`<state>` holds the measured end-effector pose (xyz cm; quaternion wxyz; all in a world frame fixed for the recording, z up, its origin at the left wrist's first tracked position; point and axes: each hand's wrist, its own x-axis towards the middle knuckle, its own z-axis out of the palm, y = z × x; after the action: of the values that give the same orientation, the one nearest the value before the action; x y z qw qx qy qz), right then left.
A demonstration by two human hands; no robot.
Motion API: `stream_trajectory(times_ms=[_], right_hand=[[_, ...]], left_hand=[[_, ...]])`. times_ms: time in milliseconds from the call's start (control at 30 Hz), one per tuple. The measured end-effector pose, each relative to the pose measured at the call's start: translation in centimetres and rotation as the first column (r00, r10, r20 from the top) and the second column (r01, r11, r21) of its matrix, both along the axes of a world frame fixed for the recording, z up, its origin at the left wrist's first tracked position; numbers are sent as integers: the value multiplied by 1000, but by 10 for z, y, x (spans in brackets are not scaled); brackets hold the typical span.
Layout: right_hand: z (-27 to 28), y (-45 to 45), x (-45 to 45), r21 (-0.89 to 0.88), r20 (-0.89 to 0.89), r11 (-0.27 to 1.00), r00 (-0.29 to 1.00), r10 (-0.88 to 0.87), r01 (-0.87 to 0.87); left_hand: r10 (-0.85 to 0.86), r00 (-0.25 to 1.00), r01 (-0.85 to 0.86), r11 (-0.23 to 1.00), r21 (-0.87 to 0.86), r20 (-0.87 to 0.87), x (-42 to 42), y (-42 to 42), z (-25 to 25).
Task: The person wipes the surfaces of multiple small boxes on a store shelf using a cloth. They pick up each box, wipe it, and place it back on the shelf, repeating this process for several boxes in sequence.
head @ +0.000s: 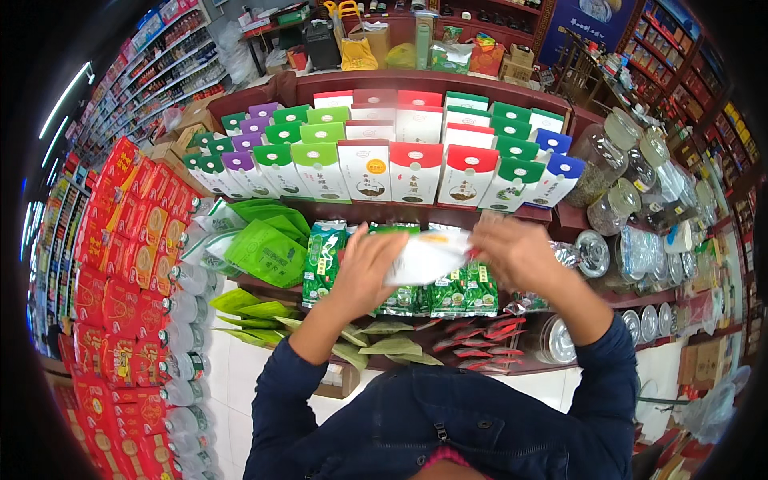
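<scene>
Between my two hands is a white carton [429, 258] with an orange mark, blurred and tilted above the lower shelf. My left hand [372, 267] grips its left end. My right hand [510, 246] is blurred at its right end; whether its fingers hold the carton or only touch it cannot be told. Behind stand rows of upright tea boxes, among them a white box with an orange seal [364, 171] and a red-topped box [416, 174]. Green foil packets [324, 258] lie below and partly behind my hands.
Bright green pouches [270, 249] lie to the left, above lighter green bags [255, 309]. Glass jars [615, 207] crowd the right side. Red packaged goods [132, 282] and large plastic bottles [187, 333] line the far left. Red packets [486, 342] sit on the lowest shelf.
</scene>
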<state>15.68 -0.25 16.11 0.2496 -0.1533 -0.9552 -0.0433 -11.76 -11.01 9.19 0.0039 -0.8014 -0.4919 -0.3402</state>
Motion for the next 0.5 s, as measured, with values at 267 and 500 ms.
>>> stream_trajectory(times_ms=[267,500], right_hand=[[147,118,-39,305,197,920,929,-313,245],[163,177,-78,368,176,848,867,-466,381]], left_hand=[[210,948,-249,957,147,237,-18,44,6],[333,886,-286,940,-186,323,-22,-5,-67]])
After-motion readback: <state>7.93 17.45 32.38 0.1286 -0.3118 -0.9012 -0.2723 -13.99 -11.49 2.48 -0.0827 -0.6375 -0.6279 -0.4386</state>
